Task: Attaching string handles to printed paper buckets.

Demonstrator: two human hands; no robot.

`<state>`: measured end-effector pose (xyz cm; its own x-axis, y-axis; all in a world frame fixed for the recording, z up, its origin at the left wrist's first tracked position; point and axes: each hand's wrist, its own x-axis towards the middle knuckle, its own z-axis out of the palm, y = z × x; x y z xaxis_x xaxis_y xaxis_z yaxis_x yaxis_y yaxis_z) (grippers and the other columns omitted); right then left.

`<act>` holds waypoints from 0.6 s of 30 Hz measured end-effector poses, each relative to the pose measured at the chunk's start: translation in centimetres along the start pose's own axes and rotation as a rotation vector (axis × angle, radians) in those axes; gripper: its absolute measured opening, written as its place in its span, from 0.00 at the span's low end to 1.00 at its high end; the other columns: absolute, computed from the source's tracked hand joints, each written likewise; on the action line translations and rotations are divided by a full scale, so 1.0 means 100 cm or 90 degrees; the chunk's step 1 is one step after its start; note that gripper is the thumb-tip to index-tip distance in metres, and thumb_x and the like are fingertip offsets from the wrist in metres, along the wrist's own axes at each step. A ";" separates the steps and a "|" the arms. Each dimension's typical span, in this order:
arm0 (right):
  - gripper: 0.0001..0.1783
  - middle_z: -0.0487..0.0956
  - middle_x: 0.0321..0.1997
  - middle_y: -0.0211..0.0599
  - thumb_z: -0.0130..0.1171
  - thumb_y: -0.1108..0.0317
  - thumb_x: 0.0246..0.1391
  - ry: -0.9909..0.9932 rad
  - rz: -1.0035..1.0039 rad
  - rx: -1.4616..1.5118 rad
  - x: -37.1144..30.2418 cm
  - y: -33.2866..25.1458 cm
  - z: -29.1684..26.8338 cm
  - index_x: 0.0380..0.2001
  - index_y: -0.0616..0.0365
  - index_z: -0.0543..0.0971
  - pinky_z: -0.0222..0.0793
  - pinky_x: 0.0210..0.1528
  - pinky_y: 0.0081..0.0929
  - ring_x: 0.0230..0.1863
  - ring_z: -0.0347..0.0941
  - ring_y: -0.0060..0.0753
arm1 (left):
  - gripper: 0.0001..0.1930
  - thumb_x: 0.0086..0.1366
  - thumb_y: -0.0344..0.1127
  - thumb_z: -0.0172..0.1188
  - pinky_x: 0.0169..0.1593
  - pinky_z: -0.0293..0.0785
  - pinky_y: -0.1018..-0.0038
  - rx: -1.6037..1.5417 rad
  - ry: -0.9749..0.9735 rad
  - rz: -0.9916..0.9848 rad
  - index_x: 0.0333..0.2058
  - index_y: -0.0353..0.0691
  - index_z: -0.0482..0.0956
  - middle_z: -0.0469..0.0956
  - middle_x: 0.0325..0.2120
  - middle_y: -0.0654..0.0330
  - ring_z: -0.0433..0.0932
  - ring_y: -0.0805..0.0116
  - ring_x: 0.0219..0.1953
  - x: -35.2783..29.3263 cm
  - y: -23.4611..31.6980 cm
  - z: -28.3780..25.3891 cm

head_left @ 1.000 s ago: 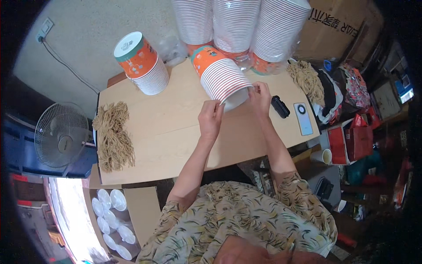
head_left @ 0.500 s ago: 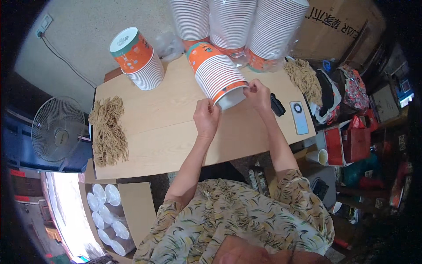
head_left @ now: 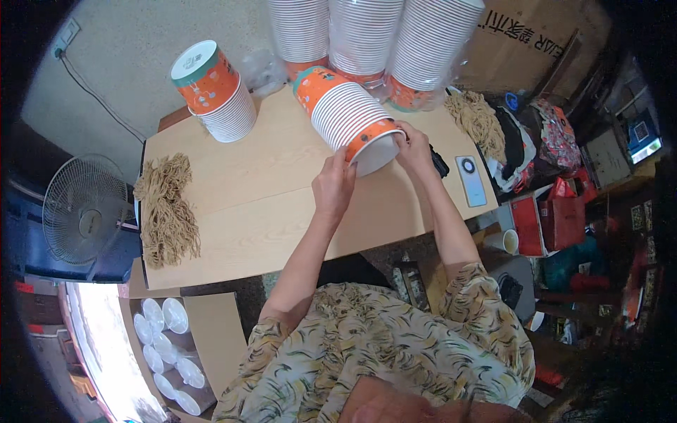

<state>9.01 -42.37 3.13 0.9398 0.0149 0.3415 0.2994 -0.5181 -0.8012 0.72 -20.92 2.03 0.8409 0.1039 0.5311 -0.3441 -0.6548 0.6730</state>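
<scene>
A stack of nested paper tubs (head_left: 344, 111) leans over the table, its green-and-orange bottom end pointing away from me and its open mouth facing me. The nearest paper tub (head_left: 379, 130) shows a wide orange band beyond the white rims behind it. My left hand (head_left: 334, 186) is closed on the left side of that tub's rim, with the thumb side against the edge. On the right side of the same rim, my right hand (head_left: 415, 151) pinches the edge, some fingertips hidden inside the mouth. Another upside-down stack of paper tubs (head_left: 217, 95) stands at the far left.
Tall plastic-wrapped tub stacks (head_left: 363, 35) line the table's back. Brown stringy bundles lie left (head_left: 168, 211) and right (head_left: 479, 125). A phone (head_left: 470, 181) and a black object (head_left: 439, 165) are by my right arm. A fan (head_left: 88, 218) and a carton of clear plastic cups (head_left: 211, 317) stand left.
The nearest tub has come slightly out of the stack, so more of its orange side shows. Both hands keep hold of its rim. The whole view has shifted a little.
</scene>
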 end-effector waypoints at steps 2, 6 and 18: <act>0.17 0.82 0.42 0.54 0.55 0.76 0.59 0.028 -0.059 -0.049 -0.003 0.004 0.002 0.51 0.61 0.79 0.74 0.48 0.34 0.46 0.82 0.49 | 0.22 0.62 0.36 0.66 0.29 0.79 0.64 0.135 -0.034 0.028 0.55 0.45 0.75 0.81 0.30 0.52 0.83 0.56 0.26 0.003 0.002 -0.005; 0.17 0.83 0.45 0.51 0.53 0.73 0.62 -0.001 -0.110 -0.054 -0.007 0.019 0.002 0.53 0.60 0.79 0.73 0.51 0.34 0.46 0.82 0.45 | 0.30 0.62 0.40 0.64 0.28 0.78 0.61 0.232 -0.115 0.029 0.63 0.45 0.69 0.78 0.23 0.55 0.81 0.53 0.24 0.000 0.011 -0.020; 0.12 0.81 0.26 0.48 0.52 0.68 0.60 -0.051 0.032 -0.070 -0.049 -0.061 -0.058 0.36 0.67 0.80 0.73 0.35 0.35 0.29 0.80 0.34 | 0.30 0.76 0.52 0.41 0.50 0.77 0.60 -0.179 -0.196 -0.128 0.66 0.35 0.64 0.79 0.50 0.40 0.81 0.52 0.50 -0.007 -0.006 -0.040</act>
<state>1.58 -44.24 9.21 0.9645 0.0524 0.2588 0.2360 -0.6107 -0.7559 -1.30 -17.61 3.31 0.9730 -0.0462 0.2263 -0.2250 -0.4117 0.8831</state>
